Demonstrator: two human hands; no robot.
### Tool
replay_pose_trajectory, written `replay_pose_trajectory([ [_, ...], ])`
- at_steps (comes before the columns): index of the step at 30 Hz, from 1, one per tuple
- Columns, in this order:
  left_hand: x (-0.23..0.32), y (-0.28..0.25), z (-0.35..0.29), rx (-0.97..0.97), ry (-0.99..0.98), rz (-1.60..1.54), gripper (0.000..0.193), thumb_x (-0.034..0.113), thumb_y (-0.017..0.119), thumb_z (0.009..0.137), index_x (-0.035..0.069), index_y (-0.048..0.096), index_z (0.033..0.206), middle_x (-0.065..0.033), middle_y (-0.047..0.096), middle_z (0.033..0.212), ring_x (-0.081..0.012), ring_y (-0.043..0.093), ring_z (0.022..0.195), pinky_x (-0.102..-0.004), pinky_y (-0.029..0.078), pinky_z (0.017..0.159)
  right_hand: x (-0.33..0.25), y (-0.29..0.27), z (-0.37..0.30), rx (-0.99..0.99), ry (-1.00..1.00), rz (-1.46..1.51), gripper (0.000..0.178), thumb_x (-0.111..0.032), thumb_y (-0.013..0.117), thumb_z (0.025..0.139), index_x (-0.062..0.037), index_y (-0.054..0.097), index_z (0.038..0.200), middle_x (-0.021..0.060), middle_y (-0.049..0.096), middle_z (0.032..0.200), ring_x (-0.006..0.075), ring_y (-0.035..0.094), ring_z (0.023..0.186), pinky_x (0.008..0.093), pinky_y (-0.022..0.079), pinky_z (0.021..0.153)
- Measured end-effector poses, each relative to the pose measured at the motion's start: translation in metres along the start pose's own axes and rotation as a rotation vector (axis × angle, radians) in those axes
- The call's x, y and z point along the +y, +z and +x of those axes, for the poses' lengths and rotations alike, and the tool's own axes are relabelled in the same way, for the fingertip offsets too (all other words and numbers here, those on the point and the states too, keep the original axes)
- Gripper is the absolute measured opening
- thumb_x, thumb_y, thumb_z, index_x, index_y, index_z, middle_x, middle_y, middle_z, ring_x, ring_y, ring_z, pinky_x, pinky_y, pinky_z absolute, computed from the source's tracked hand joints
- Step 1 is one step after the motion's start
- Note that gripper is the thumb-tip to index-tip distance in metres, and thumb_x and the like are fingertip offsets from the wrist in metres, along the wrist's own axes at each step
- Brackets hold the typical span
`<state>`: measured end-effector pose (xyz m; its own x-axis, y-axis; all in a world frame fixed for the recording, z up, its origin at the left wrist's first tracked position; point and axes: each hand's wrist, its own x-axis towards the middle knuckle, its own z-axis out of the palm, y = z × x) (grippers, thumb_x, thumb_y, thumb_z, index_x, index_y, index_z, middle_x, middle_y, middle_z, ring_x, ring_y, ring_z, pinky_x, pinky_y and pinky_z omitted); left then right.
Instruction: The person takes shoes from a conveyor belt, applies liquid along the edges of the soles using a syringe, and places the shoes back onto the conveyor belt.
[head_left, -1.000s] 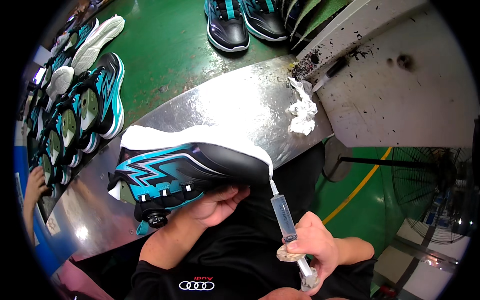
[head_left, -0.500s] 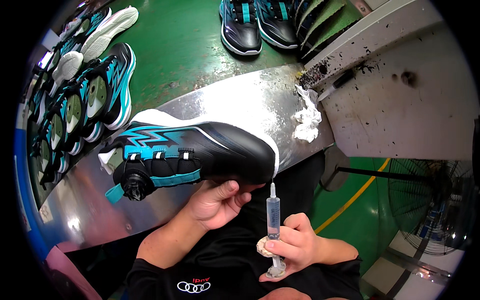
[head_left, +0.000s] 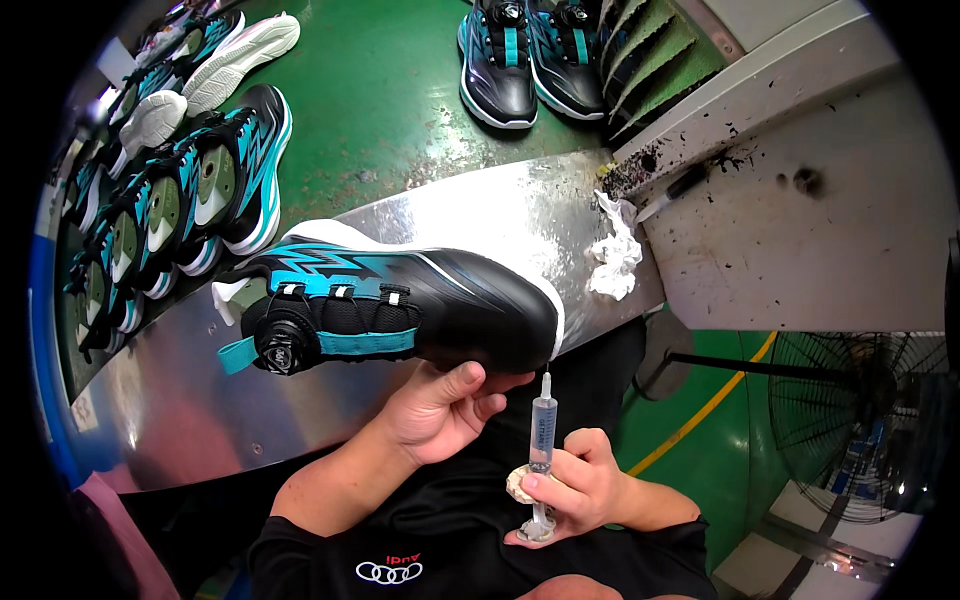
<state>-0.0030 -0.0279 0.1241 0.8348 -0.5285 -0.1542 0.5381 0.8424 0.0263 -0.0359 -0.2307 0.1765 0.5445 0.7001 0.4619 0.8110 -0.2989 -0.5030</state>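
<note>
A black and teal sneaker (head_left: 465, 305) with a white sole lies on its side in the air over the metal bench edge, its toe pointing right. My left hand (head_left: 440, 412) grips it from below near the forefoot, thumb in sight and some fingers hidden behind the shoe. A green and white shoe last (head_left: 238, 297) shows in its collar, beside a round black lace dial (head_left: 283, 345). My right hand (head_left: 583, 485) holds a clear syringe (head_left: 543, 430) upright, fingers around the barrel and thumb at the plunger end. Its needle tip meets the seam between sole and upper at the toe.
Several similar sneakers (head_left: 245, 180) stand in rows at the left on a green surface. A pair of sneakers (head_left: 497, 80) sits at the far side. Crumpled white tissue (head_left: 615, 255) and a dark-handled tool (head_left: 675, 190) lie at right. A fan (head_left: 850, 400) stands at lower right.
The whole view has shifted slightly. The sneaker has tipped a little, its dial end rising, while the needle stays at the toe seam. Both hands keep their holds.
</note>
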Motion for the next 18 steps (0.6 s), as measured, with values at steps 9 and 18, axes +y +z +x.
replay_pose_trajectory([
  [9, -0.002, 0.002, 0.001, 0.008, -0.002, 0.006, 0.037, 0.012, 0.062, 0.086, 0.011, 0.053, 0.122, -0.0104, 0.058, 0.12, -0.0245, 0.057, 0.111, -0.0253, 0.055, 0.076, -0.001, -0.001, -0.001, 0.007, 0.0, -0.033, 0.067, -0.045, 0.076, 0.062, -0.0057, 0.054, 0.112, 0.0072, 0.06, 0.092, 0.0186, 0.038, 0.063, 0.0292, 0.033, 0.06],
  [18, 0.004, -0.001, -0.016, 0.056, 0.036, 0.005, 0.035, 0.01, 0.062, 0.086, 0.01, 0.054, 0.12, -0.011, 0.058, 0.12, -0.0278, 0.056, 0.111, -0.0288, 0.055, 0.077, -0.011, 0.006, -0.006, 0.236, -0.117, 0.015, 0.063, -0.05, 0.075, 0.062, -0.0082, 0.057, 0.106, 0.0089, 0.061, 0.092, 0.0189, 0.041, 0.061, 0.0302, 0.034, 0.056],
])
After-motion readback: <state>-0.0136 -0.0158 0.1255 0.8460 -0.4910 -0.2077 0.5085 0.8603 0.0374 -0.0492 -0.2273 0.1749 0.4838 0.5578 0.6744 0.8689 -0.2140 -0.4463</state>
